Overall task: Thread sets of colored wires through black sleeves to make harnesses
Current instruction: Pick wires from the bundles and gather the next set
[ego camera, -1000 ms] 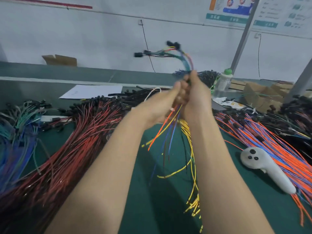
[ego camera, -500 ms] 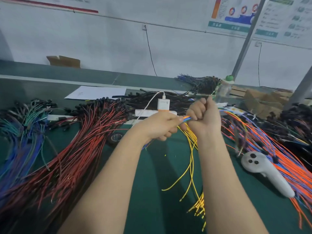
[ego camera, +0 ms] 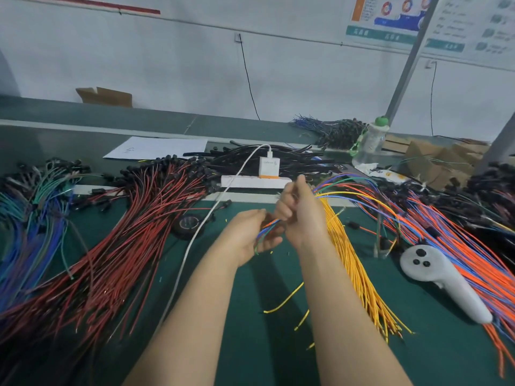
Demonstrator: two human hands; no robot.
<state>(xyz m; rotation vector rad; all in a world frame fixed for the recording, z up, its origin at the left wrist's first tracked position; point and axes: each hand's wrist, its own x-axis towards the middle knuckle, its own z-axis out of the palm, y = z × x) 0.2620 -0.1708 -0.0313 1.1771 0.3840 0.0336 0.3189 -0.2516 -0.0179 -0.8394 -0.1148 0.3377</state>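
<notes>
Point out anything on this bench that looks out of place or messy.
A white handheld controller lies among the orange and blue wires at right, unrelated to harness work. Small yellow wire offcuts lie scattered on the green mat near the yellow bundle. A white charger cable trails across the work area.

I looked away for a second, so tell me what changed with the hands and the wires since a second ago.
Both hands came down from in front of the wall to just above the green mat. The left hand and right hand keep gripping the small bundle of mixed-coloured wires. The white handheld controller and the piles of wires stayed put.
</notes>
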